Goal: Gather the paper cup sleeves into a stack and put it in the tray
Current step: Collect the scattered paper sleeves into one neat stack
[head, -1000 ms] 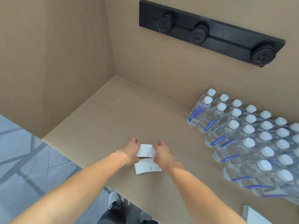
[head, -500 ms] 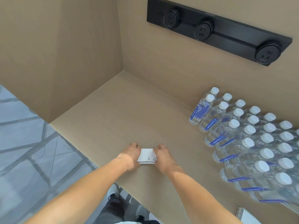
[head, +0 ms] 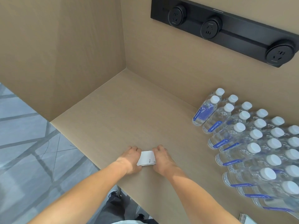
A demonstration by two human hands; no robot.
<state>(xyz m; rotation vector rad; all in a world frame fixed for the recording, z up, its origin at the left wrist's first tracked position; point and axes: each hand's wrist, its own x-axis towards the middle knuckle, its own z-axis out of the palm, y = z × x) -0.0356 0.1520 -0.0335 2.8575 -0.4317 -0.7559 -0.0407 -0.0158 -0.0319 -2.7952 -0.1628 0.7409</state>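
A small stack of flat white paper cup sleeves (head: 147, 158) lies on the tan counter (head: 123, 110) near its front edge. My left hand (head: 131, 159) grips the stack's left end and my right hand (head: 161, 159) grips its right end, so the stack is squeezed between them. Only the top sleeve's face with small print shows; how many lie under it I cannot tell. More white sleeves or papers (head: 246, 220) peek in at the bottom right edge. No tray is in view.
Rows of clear water bottles (head: 252, 143) with white caps and blue labels crowd the counter's right side. A black socket strip (head: 226, 28) hangs on the back wall. A side wall closes the left. Grey tiled floor (head: 29, 151) lies beyond the counter's front edge.
A second sleeve that lay separately below the first one a second ago is now together with it in one stack between my hands. The view has shifted slightly.
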